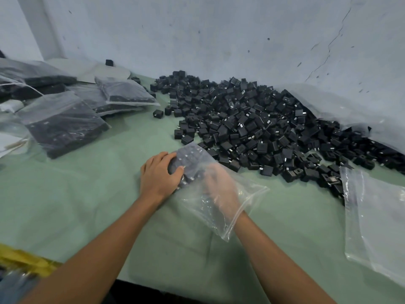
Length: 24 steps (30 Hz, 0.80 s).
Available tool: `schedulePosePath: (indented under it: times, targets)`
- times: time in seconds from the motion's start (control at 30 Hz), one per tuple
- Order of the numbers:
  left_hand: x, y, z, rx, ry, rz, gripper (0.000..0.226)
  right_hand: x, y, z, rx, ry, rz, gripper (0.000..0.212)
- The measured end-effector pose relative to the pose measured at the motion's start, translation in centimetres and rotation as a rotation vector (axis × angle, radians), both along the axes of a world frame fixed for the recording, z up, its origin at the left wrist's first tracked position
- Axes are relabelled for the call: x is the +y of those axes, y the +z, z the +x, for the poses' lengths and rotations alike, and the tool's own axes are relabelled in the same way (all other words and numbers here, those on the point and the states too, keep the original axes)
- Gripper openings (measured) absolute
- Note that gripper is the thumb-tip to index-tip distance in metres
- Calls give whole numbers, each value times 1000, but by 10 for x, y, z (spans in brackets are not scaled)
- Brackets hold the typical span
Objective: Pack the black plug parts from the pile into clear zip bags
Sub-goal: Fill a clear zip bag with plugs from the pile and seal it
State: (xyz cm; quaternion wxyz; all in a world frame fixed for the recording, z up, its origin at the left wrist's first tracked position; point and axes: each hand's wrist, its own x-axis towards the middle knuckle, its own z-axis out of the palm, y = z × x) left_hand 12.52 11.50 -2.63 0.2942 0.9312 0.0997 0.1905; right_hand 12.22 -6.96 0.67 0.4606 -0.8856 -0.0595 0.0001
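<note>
Grips the packed end of the clear zip bag point(247, 194) with the left hand point(158, 175), fingers point(163, 157) curled round the black plug parts point(188, 159) rowed inside, at the middle of the bench point(87, 205), just beside the pile point(263, 128) heaped along the far edge toward the right corner. Reaches in through the bag's mouth with the right hand point(221, 187); cannot tell spread from pinching there, blurred behind plastic. Risks toppling the rows by slackening the left grip, dragging parts out on withdrawing the right hand, or snagging metal prongs on the thin film and tearing it.
</note>
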Motion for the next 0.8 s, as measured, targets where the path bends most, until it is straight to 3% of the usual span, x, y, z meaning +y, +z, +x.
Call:
schedulePosePath:
  times: [0.13,0.27,0.47,0.63,0.8]
  targets:
    - [0,0,-1,-2,-4,-7,50,-1,-7,12,-188,185,-312,38]
    - [1,0,0,5,-8,-6,50,9,-13,34,-10,281,-500,28]
    - [-1,0,-1,0,0,-23,47,16,-33,28,-197,16,-241,29]
    - [-1,4,0,31,7,-76,46,16,-40,29,-234,160,-272,9]
    - [-4,22,12,185,41,-108,42,2,-22,16,-222,214,-224,38]
